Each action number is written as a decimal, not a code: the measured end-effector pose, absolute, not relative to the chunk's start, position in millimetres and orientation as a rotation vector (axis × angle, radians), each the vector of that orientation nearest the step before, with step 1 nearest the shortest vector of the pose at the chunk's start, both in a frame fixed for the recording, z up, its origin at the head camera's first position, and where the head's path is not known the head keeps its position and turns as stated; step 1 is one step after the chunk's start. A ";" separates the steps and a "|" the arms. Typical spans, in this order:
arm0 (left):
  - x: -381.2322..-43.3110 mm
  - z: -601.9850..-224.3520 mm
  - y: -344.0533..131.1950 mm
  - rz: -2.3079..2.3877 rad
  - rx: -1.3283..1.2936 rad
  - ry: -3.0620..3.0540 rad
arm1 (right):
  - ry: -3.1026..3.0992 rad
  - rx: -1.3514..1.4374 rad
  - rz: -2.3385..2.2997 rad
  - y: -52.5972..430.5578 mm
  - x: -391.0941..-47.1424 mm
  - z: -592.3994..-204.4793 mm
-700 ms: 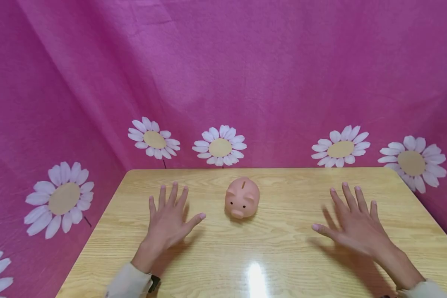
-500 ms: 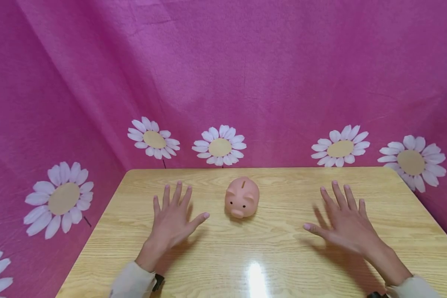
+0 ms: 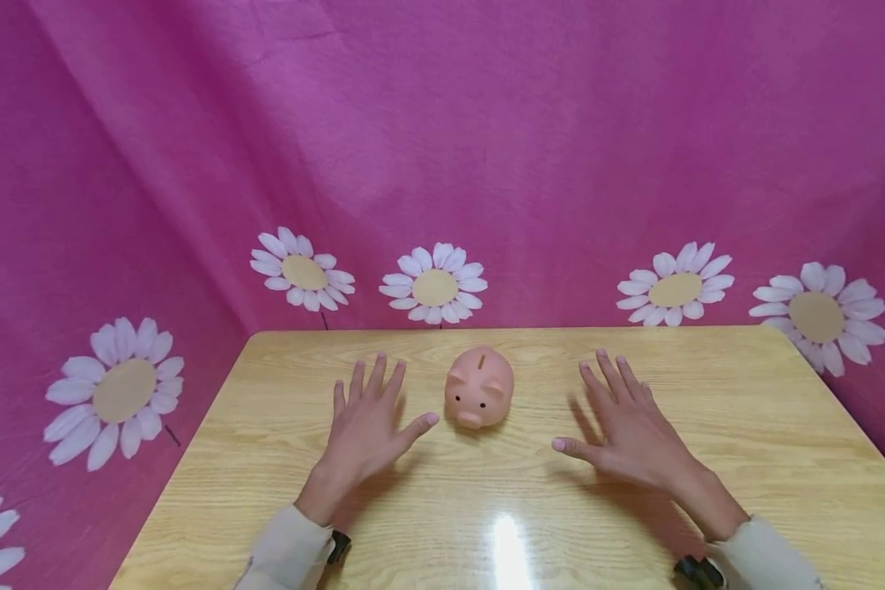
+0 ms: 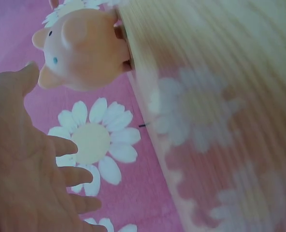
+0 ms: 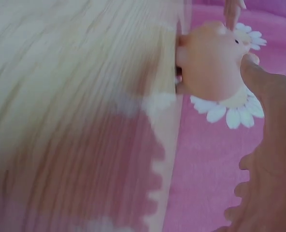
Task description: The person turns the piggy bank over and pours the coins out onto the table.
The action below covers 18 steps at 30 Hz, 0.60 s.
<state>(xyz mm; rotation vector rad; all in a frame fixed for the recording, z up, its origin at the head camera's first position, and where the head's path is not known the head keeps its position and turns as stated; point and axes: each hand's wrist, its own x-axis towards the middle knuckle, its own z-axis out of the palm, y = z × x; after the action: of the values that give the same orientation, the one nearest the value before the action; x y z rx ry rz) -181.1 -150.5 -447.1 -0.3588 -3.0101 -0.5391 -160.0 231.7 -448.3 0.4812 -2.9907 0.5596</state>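
Fingers [image 3: 377, 373]: straight and spread on your left hand [image 3: 365, 434] and your right hand [image 3: 634, 434] alike, both thumbs [image 3: 416, 426] pointing inward.
Left hand: hangs over the desk [image 3: 767, 410], back toward your head camera, thumb tip near the piggy bank [image 3: 479, 389] but apart from it.
Right hand: hangs over the desk on the other side, a wider gap between its thumb and the pig.
Piggy bank: stands upright on its feet between your hands, toward the far edge of the desk, snout [image 3: 469, 419] facing you, coin slot [image 3: 482, 361] showing on top.
Desk: pale wood grain, glossy; a bright glare [image 3: 510, 553] lies on the near part, and your hands cast shadows on it.
Cloth [image 3: 442, 123]: pink, behind the desk and to your left, printed with white flowers [image 3: 435, 287].
Sleeves [image 3: 288, 549]: light, with something black [image 3: 339, 546] showing by each cuff.
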 end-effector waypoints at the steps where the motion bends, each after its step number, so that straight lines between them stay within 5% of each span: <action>1: -181.9 -447.2 -148.3 -0.546 -0.369 -3.013 | -2.988 0.492 0.566 228.0 -160.9 -449.0; 18: -193.5 -452.2 -122.1 -0.900 -0.564 -2.944 | -2.970 0.635 0.879 177.2 -175.4 -463.0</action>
<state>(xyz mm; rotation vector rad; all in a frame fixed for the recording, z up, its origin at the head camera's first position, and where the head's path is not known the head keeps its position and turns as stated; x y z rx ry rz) -193.5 -122.1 -452.2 -0.5640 -2.9445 -0.8996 -175.4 177.2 -463.0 0.6349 -2.9697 0.8788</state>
